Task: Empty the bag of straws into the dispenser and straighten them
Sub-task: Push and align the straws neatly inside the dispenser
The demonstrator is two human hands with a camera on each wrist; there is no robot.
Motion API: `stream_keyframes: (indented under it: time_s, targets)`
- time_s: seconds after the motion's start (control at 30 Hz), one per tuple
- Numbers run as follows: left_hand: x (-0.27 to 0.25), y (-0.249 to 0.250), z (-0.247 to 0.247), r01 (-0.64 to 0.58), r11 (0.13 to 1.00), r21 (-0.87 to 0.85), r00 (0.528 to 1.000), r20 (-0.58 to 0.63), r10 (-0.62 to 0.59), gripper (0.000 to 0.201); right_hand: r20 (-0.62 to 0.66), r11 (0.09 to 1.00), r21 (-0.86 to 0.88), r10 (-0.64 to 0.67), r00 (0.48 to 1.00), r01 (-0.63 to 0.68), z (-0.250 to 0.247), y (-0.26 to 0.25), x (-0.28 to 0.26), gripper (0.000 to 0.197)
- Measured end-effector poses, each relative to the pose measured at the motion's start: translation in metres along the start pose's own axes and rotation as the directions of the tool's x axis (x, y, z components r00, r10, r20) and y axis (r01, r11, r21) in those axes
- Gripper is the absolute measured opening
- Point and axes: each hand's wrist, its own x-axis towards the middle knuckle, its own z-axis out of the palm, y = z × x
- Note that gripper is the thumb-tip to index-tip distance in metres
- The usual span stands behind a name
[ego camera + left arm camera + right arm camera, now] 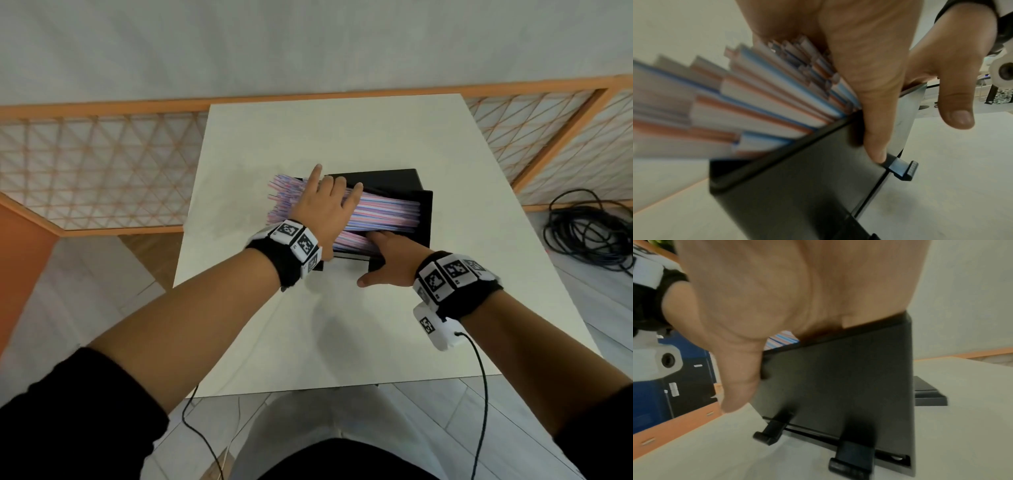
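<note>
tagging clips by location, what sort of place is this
Probably an indoor staged work area, not a real café: a bare white table holding only a black straw dispenser, an orange-framed lattice partition behind it, and loose coiled cable on the floor.

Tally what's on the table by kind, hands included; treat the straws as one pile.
Dispenser: 1
Straw pile: 1, too many and too blurred to count singly
Hands: 2, left hand and right hand
Total: 4
</note>
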Motion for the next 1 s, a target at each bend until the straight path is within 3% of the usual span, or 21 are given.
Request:
stream_keyframes:
  time_s: [0.17,0.3,0.4,0.5,0.6,0.67,0.7,0.73,0.8,0.83,0.93,1.0]
  targets:
    - [0.021,0.014,-0.017,-0.042,0.998,-0.045,0.999,0.022,0.043,0.123,-0.023,0.987,-0.133,0.091,0.996,-0.093,-0.015,0.023,0.001,0.091]
    - [0.038,0.014,-0.035,-0.070,0.995,-0.072,0.991,0.108,0.077,0.133,0.038,0.996,-0.034,0.081,0.996,-0.080,-0.032,0.037,0.003,0.088]
    - [0.051,0.013,-0.040,-0.085,0.994,-0.065,0.984,0.151,0.094,0.140,0.080,0.995,-0.094,0.048,0.996,-0.041,-0.048,0.046,0.007,0.080]
    - [0.056,0.012,-0.038,-0.088,0.993,-0.078,0.986,0.135,0.098,0.143,0.061,0.986,-0.166,-0.017,0.998,0.027,-0.061,0.051,0.007,0.060]
    - [0.043,0.001,-0.049,0.001,0.955,-0.296,1.000,0.030,0.008,0.133,-0.009,0.974,-0.209,-0.093,0.996,0.089,-0.069,0.059,0.002,0.051]
    - [0.032,-0.015,-0.051,0.067,0.803,-0.592,0.991,-0.051,-0.120,0.111,-0.109,0.983,-0.146,-0.126,0.986,0.110,-0.075,0.066,-0.001,0.050]
    - [0.026,-0.022,-0.048,0.094,0.633,-0.768,0.970,-0.073,-0.232,0.098,-0.172,0.990,-0.075,-0.129,0.976,0.118,-0.077,0.069,-0.003,0.051]
    - [0.023,-0.029,-0.041,0.106,0.410,-0.906,0.930,-0.056,-0.364,0.085,-0.249,0.989,-0.008,-0.143,0.958,0.146,-0.076,0.072,-0.003,0.052]
    - [0.021,-0.038,-0.022,0.096,-0.002,-0.995,0.824,0.080,-0.562,0.068,-0.361,0.973,0.069,-0.181,0.915,0.219,-0.068,0.074,0.001,0.063]
    - [0.025,-0.037,-0.010,0.107,-0.129,-0.986,0.787,0.163,-0.595,0.064,-0.379,0.964,0.092,-0.196,0.904,0.248,-0.061,0.075,0.004,0.070]
    - [0.035,-0.016,0.012,0.138,-0.370,-0.919,0.803,0.323,-0.501,0.071,-0.367,0.955,0.086,-0.233,0.901,0.283,-0.036,0.070,0.012,0.092]
    - [0.037,-0.002,0.016,0.144,-0.448,-0.882,0.812,0.364,-0.456,0.075,-0.355,0.959,0.050,-0.246,0.902,0.281,-0.025,0.065,0.017,0.090]
